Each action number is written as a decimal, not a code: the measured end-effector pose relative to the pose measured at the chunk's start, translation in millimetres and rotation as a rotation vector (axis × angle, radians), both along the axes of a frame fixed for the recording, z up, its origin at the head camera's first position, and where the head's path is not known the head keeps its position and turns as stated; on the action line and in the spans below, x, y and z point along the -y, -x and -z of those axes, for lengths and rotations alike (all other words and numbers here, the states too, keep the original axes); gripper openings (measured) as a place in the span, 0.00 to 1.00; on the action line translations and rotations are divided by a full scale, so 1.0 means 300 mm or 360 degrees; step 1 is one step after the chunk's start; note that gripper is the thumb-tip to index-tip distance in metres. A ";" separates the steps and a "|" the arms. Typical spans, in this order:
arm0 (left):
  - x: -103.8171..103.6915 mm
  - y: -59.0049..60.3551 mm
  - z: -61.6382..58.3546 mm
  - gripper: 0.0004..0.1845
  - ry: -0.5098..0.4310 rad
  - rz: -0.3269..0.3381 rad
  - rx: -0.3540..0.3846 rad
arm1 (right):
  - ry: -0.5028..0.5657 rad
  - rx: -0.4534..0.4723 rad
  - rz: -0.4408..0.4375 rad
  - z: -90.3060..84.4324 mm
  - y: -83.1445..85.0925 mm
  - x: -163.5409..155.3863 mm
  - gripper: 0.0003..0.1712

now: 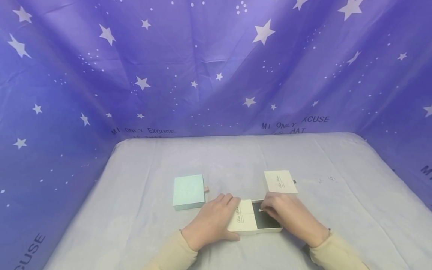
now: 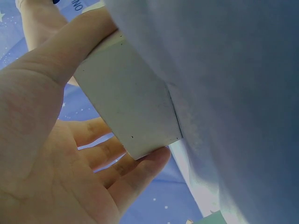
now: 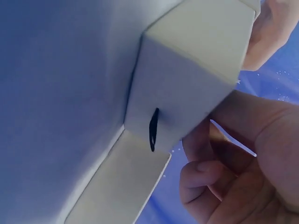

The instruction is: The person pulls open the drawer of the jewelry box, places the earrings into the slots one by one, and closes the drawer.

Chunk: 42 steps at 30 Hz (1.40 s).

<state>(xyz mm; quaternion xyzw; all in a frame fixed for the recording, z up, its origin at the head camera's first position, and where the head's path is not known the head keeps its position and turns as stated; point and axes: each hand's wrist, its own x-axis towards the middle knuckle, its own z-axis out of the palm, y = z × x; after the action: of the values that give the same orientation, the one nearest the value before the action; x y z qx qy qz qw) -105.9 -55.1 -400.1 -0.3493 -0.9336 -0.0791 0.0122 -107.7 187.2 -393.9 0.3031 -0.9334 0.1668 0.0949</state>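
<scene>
A: Nearest the camera, the left hand [image 1: 212,221] clamps the cream sleeve of the drawer box [image 1: 243,220], thumb on the near side, fingers curled over the far edge.

B: And the right hand [image 1: 287,214] sits over the slid-out dark tray [image 1: 267,220], fingertips pinching something small and pale. Too tiny to name.

A: That box looks like light, stiff card; smooth, so likely slippery. Best held by the sleeve's two side walls, as the left hand does, not squeezed across the top.

B: It's cream with fine script on the lid, lying at the front middle of the grey-covered worktop [image 1: 135,210].

A: Farther back, a second cream box [image 1: 281,182] just behind the right hand, and a pale mint box [image 1: 188,191] with a small pull tab off to the left.

B: Behind everything hangs the purple star-print cloth [image 1: 216,67].
</scene>
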 end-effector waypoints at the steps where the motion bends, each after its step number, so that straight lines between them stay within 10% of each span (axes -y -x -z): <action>1: 0.000 0.000 -0.001 0.45 0.0000 -0.0001 0.0001 | 0.0000 -0.0002 0.0001 -0.003 0.000 0.000 0.10; 29: 0.003 0.000 -0.011 0.46 0.0009 -0.0018 0.0035 | 0.0018 -0.0011 0.0333 -0.143 0.047 -0.212 0.09; 42: -0.001 0.001 -0.001 0.46 0.0008 0.0005 0.0017 | -0.0105 0.0064 0.0442 -0.104 0.120 -0.359 0.09</action>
<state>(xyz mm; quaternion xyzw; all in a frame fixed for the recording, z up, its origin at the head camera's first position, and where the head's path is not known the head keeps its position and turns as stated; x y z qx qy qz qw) -106.2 -54.9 -399.7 -0.3505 -0.9332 -0.0788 0.0061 -143.5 294.9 -362.6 0.1707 -0.9731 0.1272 0.0883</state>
